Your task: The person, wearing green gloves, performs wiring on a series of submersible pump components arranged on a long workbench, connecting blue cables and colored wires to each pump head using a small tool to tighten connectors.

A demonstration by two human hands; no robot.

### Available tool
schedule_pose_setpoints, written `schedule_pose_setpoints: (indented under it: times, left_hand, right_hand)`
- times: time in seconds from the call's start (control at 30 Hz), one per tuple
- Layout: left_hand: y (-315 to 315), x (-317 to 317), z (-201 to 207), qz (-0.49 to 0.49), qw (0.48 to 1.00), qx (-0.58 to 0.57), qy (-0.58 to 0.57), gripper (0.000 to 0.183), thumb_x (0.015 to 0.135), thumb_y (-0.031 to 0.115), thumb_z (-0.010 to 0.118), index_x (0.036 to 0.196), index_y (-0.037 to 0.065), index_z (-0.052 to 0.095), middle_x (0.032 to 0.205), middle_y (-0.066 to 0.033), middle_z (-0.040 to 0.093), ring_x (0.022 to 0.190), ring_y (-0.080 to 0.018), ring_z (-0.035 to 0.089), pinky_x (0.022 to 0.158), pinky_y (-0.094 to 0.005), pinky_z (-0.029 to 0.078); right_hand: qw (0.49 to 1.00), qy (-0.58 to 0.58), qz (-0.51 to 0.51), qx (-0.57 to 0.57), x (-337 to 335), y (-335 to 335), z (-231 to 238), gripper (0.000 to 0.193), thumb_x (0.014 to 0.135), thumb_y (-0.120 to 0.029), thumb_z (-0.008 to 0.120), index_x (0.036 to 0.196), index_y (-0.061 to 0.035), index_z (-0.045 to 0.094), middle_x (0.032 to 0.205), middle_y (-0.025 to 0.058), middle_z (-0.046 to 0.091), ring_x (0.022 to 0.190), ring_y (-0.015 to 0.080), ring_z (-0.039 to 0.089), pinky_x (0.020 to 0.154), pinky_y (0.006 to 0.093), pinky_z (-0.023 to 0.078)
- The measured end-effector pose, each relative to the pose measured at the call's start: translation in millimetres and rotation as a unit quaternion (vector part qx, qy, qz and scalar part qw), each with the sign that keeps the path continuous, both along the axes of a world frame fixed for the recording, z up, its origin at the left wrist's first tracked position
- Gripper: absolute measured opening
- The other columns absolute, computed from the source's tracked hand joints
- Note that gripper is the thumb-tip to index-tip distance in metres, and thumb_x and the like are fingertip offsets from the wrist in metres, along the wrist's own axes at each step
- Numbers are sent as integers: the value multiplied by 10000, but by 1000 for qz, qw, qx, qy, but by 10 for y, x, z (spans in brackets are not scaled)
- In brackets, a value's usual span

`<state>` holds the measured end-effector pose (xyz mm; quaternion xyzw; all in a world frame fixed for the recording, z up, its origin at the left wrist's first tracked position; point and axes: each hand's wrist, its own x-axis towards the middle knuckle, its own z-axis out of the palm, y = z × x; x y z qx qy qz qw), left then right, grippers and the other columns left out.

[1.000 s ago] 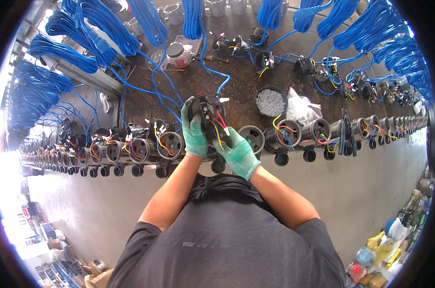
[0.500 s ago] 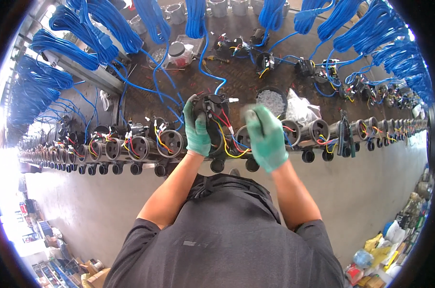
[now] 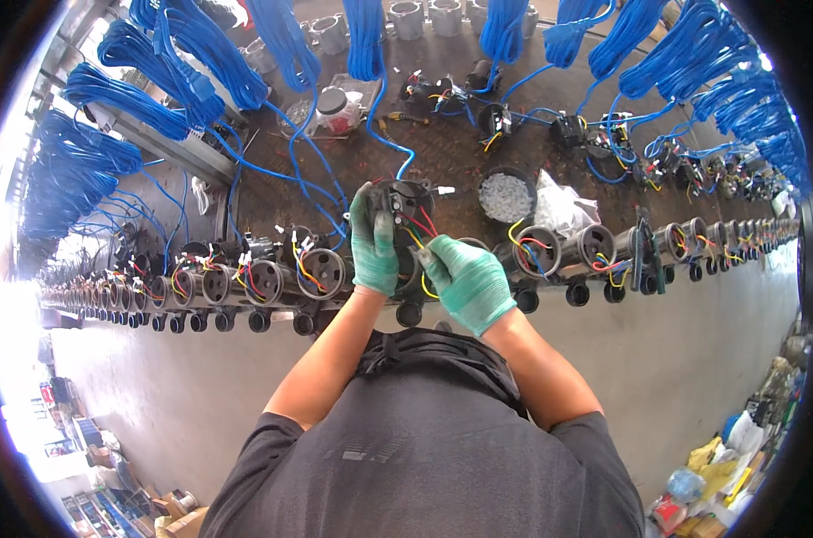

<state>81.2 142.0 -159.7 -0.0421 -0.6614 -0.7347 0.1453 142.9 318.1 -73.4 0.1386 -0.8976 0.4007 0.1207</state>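
Note:
My gloved left hand (image 3: 373,251) is closed around the side of a black wired housing (image 3: 408,191), tilted up at the bench's near edge. A blue cable (image 3: 403,163) runs from the housing toward the back, and a white wire connector (image 3: 445,190) sticks out at its right. Red wires (image 3: 423,221) hang from the housing toward my gloved right hand (image 3: 471,282). That hand's thumb and fingers pinch the wires just right of the housing; the exact ends are hidden by the fingertips. A yellow wire (image 3: 429,286) loops below, beside an open motor cylinder partly covered by my hands.
A line of black motor cylinders (image 3: 266,281) with loose wires follows the bench edge. Behind the right hand sit a bowl of small clear-white connectors (image 3: 505,196) and a white plastic bag (image 3: 564,206). Pliers (image 3: 641,249) hang further right. Blue cable coils (image 3: 364,43) hang overhead; a lidded jar (image 3: 333,101) stands behind.
My right hand has moved left and down from beside the bowl to the wires and now pinches them. The left hand still holds the black housing in nearly the same place.

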Motion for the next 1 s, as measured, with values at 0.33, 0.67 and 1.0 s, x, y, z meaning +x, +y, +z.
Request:
schedule_pose_setpoints:
  times: [0.33, 0.67, 1.0]
  left_hand:
    - [15, -58, 569, -36, 939, -337, 54, 451, 975, 37, 754, 1409, 153, 733, 1308, -119, 612, 1140, -256, 678, 932, -380, 579]
    - [-160, -131, 1129, -299, 933, -88, -182, 305, 1107, 251, 711, 1312, 27, 735, 1135, -42, 782, 1020, -124, 723, 917, -329, 604]
    - [-146, -93, 770, -263, 953, 37, -145, 187, 1131, 109, 657, 1257, -16, 717, 1183, -116, 804, 1114, -225, 779, 1036, -384, 624]
  right_hand:
    - [958, 85, 143, 235, -662, 283, 607, 77, 953, -171, 733, 1001, -117, 705, 923, 91, 747, 847, 338, 768, 735, 464, 617]
    - [908, 11, 191, 373, -876, 263, 1159, 135, 987, -194, 711, 1059, -107, 785, 935, 139, 809, 931, 357, 803, 808, 476, 627]
    - [917, -69, 200, 338, -13, 310, 433, 174, 1002, -203, 670, 950, -108, 807, 893, 130, 815, 809, 365, 804, 709, 491, 633]
